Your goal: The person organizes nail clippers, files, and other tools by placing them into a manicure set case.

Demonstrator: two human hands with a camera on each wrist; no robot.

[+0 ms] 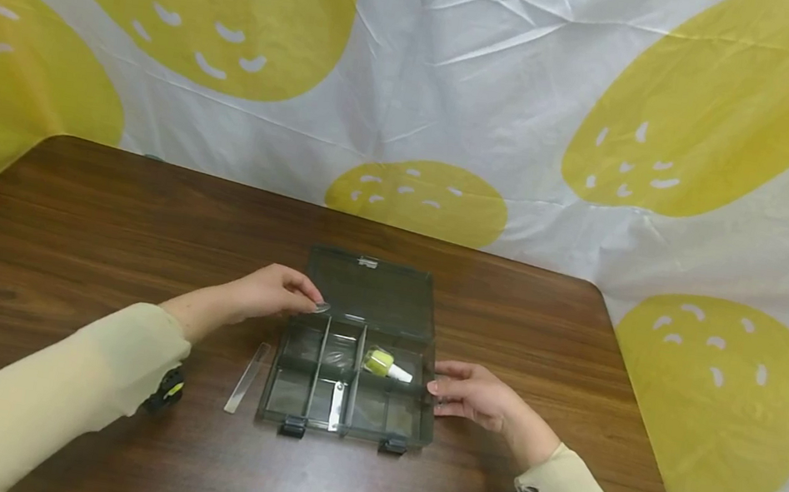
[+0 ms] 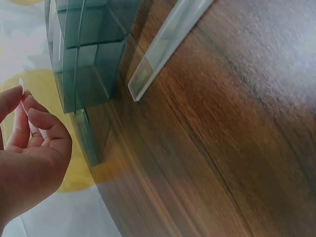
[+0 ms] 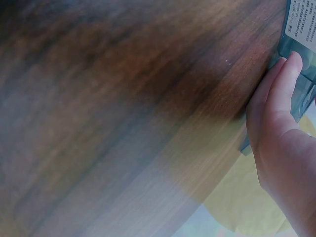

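A smoky clear compartment box point(image 1: 348, 387) lies open on the wooden table, its lid point(image 1: 369, 291) laid back flat. A small yellow bottle with a white cap point(image 1: 384, 364) lies in a middle compartment. My left hand point(image 1: 282, 291) is at the box's back left corner and pinches a small clear divider piece point(image 1: 321, 306) between thumb and fingers point(image 2: 29, 111). My right hand point(image 1: 468, 392) rests with straight fingers point(image 3: 281, 89) against the box's right wall point(image 3: 298, 98). A loose clear divider strip point(image 1: 247, 377) point(image 2: 165, 42) lies on the table left of the box.
The brown wooden table point(image 1: 100, 238) ends at a white cloth with yellow fruit prints point(image 1: 463, 79) hanging behind and to the right. Two latches point(image 1: 293, 428) sit on the box's near wall. Bare wood lies to the left and in front.
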